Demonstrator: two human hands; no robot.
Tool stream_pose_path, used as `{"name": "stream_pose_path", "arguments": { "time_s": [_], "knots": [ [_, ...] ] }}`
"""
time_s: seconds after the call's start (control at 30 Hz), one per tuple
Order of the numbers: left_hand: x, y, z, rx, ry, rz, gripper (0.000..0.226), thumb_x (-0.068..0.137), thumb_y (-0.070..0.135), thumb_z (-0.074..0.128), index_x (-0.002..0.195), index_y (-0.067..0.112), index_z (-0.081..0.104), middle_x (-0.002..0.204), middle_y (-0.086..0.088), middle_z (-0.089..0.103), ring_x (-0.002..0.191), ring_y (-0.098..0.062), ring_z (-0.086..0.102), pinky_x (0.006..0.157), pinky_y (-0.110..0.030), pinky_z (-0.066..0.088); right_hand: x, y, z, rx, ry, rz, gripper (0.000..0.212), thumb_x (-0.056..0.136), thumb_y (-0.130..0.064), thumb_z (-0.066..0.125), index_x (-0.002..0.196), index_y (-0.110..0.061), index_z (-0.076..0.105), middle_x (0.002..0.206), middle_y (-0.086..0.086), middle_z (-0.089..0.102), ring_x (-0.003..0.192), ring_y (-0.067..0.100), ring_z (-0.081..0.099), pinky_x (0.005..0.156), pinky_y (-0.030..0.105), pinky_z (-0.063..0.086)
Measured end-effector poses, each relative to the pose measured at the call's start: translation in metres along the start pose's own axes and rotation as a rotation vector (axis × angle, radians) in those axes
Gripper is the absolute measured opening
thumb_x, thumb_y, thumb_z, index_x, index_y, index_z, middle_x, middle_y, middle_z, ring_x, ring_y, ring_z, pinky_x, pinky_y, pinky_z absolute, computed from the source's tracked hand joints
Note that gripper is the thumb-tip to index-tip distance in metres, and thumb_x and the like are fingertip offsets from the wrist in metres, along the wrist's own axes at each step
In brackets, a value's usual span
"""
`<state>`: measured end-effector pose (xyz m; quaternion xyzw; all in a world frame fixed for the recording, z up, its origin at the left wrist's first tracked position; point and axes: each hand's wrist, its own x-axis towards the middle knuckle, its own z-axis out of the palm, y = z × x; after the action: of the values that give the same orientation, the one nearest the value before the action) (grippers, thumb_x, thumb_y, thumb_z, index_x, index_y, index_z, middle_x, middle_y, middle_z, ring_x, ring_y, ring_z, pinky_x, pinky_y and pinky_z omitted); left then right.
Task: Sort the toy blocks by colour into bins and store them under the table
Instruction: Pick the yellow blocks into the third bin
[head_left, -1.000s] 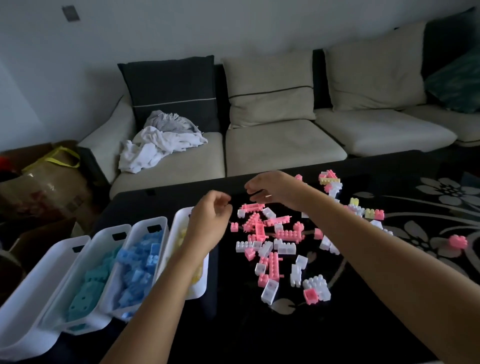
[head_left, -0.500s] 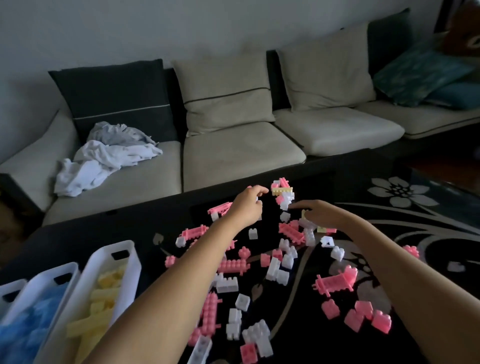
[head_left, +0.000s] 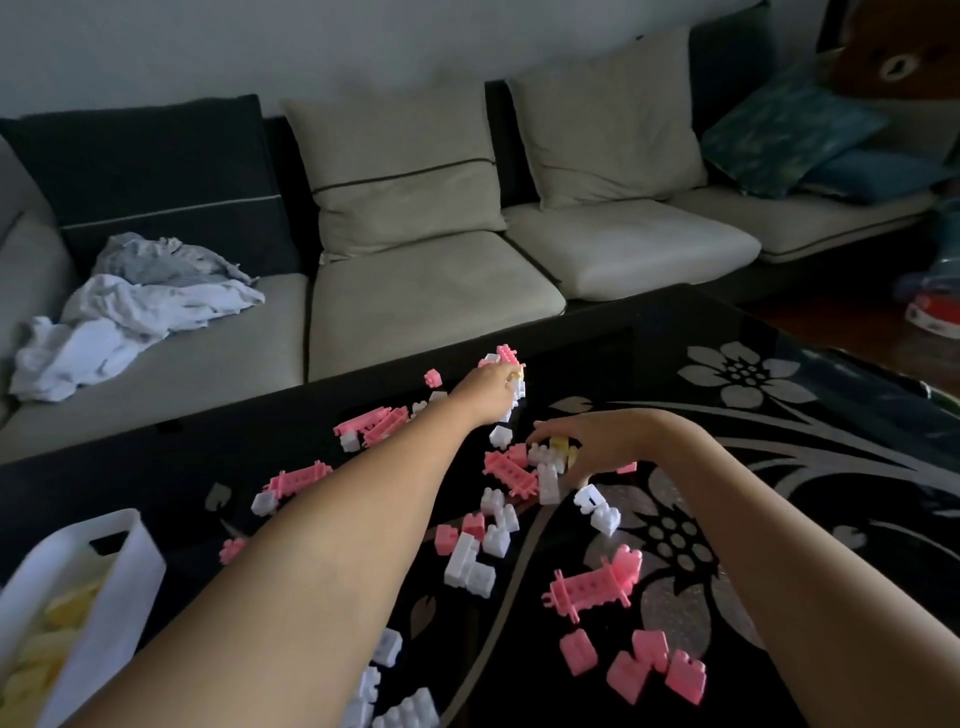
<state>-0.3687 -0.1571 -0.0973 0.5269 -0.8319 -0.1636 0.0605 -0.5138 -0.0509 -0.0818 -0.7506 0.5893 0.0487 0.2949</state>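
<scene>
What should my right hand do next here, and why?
Probably lift the yellow block and carry it to the white bin: the right hand curls round it, and that bin holds yellow pieces.

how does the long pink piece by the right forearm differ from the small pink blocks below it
The long pink piece is a long bar with prongs sticking out; the small pink blocks are short and chunky. The long pink piece lies on its own; the small pink blocks sit clustered. Both are pink and lie on the table.

two hands (head_left: 488, 388) (head_left: 597, 444), one bin (head_left: 111, 618)
</scene>
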Motion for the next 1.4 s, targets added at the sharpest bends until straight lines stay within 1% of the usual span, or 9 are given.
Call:
{"name": "stream_pose_path", "arguments": {
  "time_s": [0.17, 0.4, 0.53, 0.67, 0.8, 0.97, 1.13, 1.27, 1.4],
  "knots": [
    [0.013, 0.002, 0.005, 0.117, 0.066, -0.012, 0.038, 0.093, 0.015, 0.041, 0.129, 0.004, 0.051, 0.139, -0.015, 0.041, 0.120, -0.032, 0.045, 0.096, -0.037, 0.042, -0.002, -0.007, 0.001, -0.100, 0.041, -0.009, 0.074, 0.081, -0.015, 0.065, 0.143, -0.034, 0.030, 0.143, -0.003, 0.040, 0.108, 0.014, 0.047, 0.086, 0.027, 0.040],
    [0.019, 0.000, 0.004, 0.218, -0.030, -0.117, 0.048, 0.097, 0.028, 0.034, 0.142, 0.009, 0.035, 0.145, -0.018, 0.032, 0.127, -0.036, 0.035, 0.102, -0.044, 0.036, -0.018, -0.012, 0.012, -0.126, 0.092, -0.002, 0.063, 0.088, -0.008, 0.056, 0.145, -0.023, 0.033, 0.142, 0.001, 0.043, 0.125, 0.020, 0.044, 0.096, 0.027, 0.037],
    [0.004, 0.001, 0.011, 0.124, -0.017, -0.067, 0.048, 0.099, 0.026, 0.034, 0.143, 0.007, 0.032, 0.142, -0.018, 0.041, 0.117, -0.034, 0.048, 0.087, -0.038, 0.043, -0.023, -0.015, 0.014, -0.099, 0.118, 0.006, 0.062, 0.088, -0.005, 0.055, 0.144, -0.022, 0.036, 0.141, 0.002, 0.044, 0.125, 0.020, 0.044, 0.094, 0.025, 0.035],
    [-0.022, 0.008, 0.005, 0.040, -0.027, -0.078, 0.026, 0.096, 0.025, 0.040, 0.095, 0.006, 0.058, 0.092, -0.011, 0.059, 0.083, -0.027, 0.055, 0.064, -0.030, 0.038, -0.026, -0.024, 0.020, -0.104, 0.127, 0.051, 0.060, 0.090, -0.004, 0.051, 0.145, -0.020, 0.034, 0.143, 0.003, 0.042, 0.127, 0.022, 0.044, 0.097, 0.028, 0.038],
    [-0.057, 0.013, -0.002, 0.025, -0.085, -0.132, 0.040, 0.086, 0.013, 0.052, 0.052, 0.013, 0.031, 0.053, 0.000, 0.030, 0.045, -0.014, 0.027, 0.045, -0.025, 0.020, -0.026, -0.030, 0.033, -0.158, 0.167, 0.095, 0.056, 0.092, -0.002, 0.043, 0.145, -0.017, 0.036, 0.142, 0.005, 0.044, 0.124, 0.024, 0.047, 0.100, 0.033, 0.043],
    [-0.104, 0.005, -0.011, -0.123, -0.075, -0.120, 0.011, 0.079, 0.014, 0.065, 0.075, 0.013, 0.055, 0.066, 0.000, 0.047, 0.051, -0.011, 0.040, 0.048, -0.020, 0.028, -0.034, -0.038, 0.053, -0.238, 0.266, 0.153, 0.045, 0.090, 0.002, 0.043, 0.133, -0.009, 0.049, 0.130, 0.007, 0.055, 0.114, 0.025, 0.054, 0.091, 0.031, 0.046],
    [-0.143, 0.003, -0.032, -0.294, 0.185, -0.101, 0.022, 0.081, 0.024, 0.073, 0.092, 0.009, 0.061, 0.087, 0.002, 0.054, 0.074, -0.010, 0.051, 0.054, -0.018, 0.032, -0.043, -0.042, 0.069, -0.095, 0.417, 0.171, 0.025, 0.078, 0.010, 0.044, 0.066, -0.011, 0.053, 0.099, 0.013, 0.067, 0.095, 0.029, 0.063, 0.060, 0.026, 0.041],
    [-0.171, -0.004, -0.052, -0.440, 0.291, -0.112, 0.021, 0.081, 0.020, 0.072, 0.085, 0.009, 0.055, 0.086, 0.001, 0.058, 0.069, -0.008, 0.055, 0.055, -0.017, 0.037, -0.063, -0.057, 0.073, 0.165, 0.621, 0.234, 0.030, 0.078, 0.010, 0.044, 0.093, -0.002, 0.067, 0.091, 0.012, 0.068, 0.083, 0.026, 0.064, 0.063, 0.031, 0.049],
    [-0.197, -0.019, -0.077, -0.734, 0.299, -0.187, 0.025, 0.086, 0.012, 0.067, 0.103, 0.009, 0.049, 0.089, -0.008, 0.065, 0.069, -0.015, 0.065, 0.064, -0.026, 0.055, -0.080, -0.069, 0.067, 0.492, 0.809, 0.270, 0.020, 0.083, -0.001, 0.052, 0.088, -0.016, 0.064, 0.082, 0.007, 0.064, 0.061, 0.016, 0.055, 0.050, 0.026, 0.044]
  ]
}}
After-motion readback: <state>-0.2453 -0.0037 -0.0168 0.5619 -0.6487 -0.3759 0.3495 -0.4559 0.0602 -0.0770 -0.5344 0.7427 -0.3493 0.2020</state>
